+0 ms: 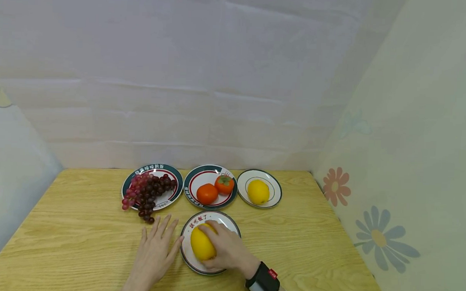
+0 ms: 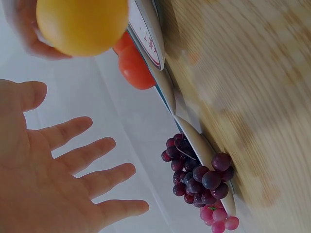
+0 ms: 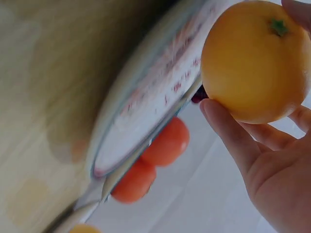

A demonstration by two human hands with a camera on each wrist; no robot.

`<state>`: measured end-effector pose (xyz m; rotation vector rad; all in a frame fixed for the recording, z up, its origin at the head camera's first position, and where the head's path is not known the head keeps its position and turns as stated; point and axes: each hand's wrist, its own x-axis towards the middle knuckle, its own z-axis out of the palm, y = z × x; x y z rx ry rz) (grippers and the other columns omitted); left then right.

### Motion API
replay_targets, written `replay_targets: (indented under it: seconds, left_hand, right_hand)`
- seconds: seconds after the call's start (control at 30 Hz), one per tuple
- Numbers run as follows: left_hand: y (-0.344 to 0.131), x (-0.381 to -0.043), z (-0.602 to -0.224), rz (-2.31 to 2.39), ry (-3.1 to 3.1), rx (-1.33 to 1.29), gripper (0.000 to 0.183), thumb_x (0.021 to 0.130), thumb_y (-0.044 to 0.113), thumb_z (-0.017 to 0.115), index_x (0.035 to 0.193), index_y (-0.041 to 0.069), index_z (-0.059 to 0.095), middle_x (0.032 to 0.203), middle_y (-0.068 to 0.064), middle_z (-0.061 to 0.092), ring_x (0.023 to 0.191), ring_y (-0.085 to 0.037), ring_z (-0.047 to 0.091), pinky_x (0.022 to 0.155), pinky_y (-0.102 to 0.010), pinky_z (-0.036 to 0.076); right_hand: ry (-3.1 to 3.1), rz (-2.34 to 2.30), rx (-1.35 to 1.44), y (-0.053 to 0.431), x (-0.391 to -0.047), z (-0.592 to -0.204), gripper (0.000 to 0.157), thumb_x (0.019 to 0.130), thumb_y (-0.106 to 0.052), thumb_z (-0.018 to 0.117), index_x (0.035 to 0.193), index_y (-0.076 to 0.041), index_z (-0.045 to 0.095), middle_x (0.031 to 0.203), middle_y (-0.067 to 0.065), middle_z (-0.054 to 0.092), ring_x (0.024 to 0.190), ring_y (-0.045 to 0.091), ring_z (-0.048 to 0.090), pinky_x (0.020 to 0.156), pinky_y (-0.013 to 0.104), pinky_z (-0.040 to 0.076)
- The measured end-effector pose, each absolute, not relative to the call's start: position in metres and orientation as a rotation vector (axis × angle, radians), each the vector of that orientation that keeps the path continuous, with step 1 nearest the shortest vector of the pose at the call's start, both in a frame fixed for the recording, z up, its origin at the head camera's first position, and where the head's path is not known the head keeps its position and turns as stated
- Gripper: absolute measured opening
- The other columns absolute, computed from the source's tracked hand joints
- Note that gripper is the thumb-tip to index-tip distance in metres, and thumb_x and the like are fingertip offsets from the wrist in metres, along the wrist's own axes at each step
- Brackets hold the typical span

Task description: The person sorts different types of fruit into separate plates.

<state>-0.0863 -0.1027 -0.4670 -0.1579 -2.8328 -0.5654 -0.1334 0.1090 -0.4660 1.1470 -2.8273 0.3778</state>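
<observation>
My right hand [image 1: 229, 249] grips an orange [image 3: 255, 63], thumb and fingers around its sides, over a white plate [image 1: 188, 257] with red lettering on its rim. In the right wrist view the orange shows a small green stem mark and stands apart from the plate's surface. With fingers spread, my left hand [image 1: 154, 252] reaches palm-down beside that plate and holds nothing. Its thumb overlaps the plate's left rim in the head view. Just beyond its fingertips, bunches of dark grapes [image 1: 150, 194] and pink grapes [image 1: 136, 186] hang over the edge of a green-rimmed plate [image 1: 174, 173].
Two orange-red persimmons [image 1: 207, 194] lie on another green-rimmed plate [image 1: 193, 178] at the back middle. To its right, a small white plate [image 1: 276, 192] carries a yellow fruit [image 1: 258, 192]. The wooden table [image 1: 310, 251] meets hanging cloth [image 1: 203, 110] at the back and sides.
</observation>
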Motion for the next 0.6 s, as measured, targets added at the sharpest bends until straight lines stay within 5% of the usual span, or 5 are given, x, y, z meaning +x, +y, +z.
replay_targets:
  seconds: [0.23,0.6]
  left_hand:
    - [-0.103,-0.086,-0.465,-0.56,-2.84,-0.156,0.047,0.091,0.037,0.055,0.13,0.011,0.053,0.141,-0.014,0.044,0.131,-0.038,0.032,0.099,-0.072,0.027]
    - [-0.104,-0.085,-0.466,-0.581,-2.843,-0.149,0.046,0.091,0.036,0.055,0.129,0.011,0.054,0.141,-0.013,0.044,0.132,-0.038,0.031,0.099,-0.073,0.025]
  right_hand:
    - [-2.747,0.641,0.832,0.146,-0.177,-0.453,0.086,0.063,-0.035,0.084,0.134,-0.015,0.04,0.135,0.015,0.043,0.108,0.028,0.054,0.086,0.044,0.054]
    - [-2.806,0.442,0.314,0.191,-0.227,-0.478,0.083,0.062,-0.04,0.081,0.132,-0.016,0.043,0.129,0.018,0.045,0.103,0.035,0.051,0.076,0.051,0.054]
